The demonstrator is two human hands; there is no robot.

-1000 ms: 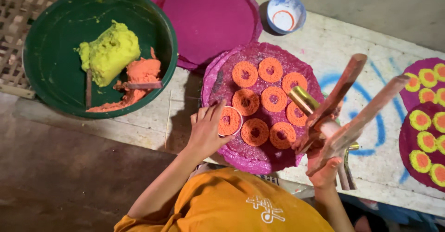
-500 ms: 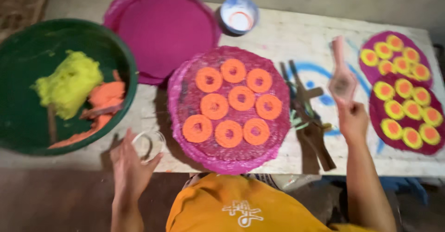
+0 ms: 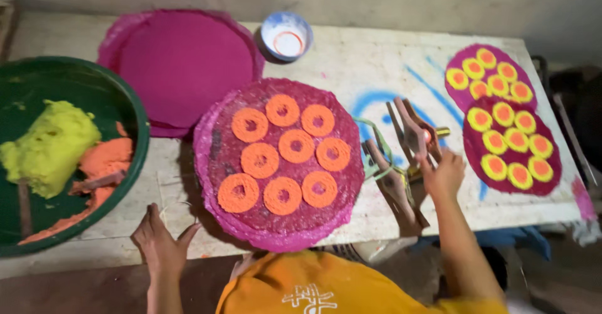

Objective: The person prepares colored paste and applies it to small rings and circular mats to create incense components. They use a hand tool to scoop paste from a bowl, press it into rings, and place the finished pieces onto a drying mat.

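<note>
Grasping: right hand [image 3: 443, 175] clenches wooden press [image 3: 411, 135] at its handle; stiff, likely light. Left hand [image 3: 162, 242] released, flat beside pink tray [image 3: 213, 163] of soft, fragile orange rings [image 3: 282, 157].

Top: an orange-yellow shirt [image 3: 326, 289], seen from above at the near edge.
Marking: a small white printed emblem [image 3: 308, 298] on the shirt's near middle.
Sleeves: none over the forearms; both are bare.
Left hand [image 3: 162, 240]: bare, no glove.
Right hand [image 3: 444, 175]: bare, no glove.
</note>
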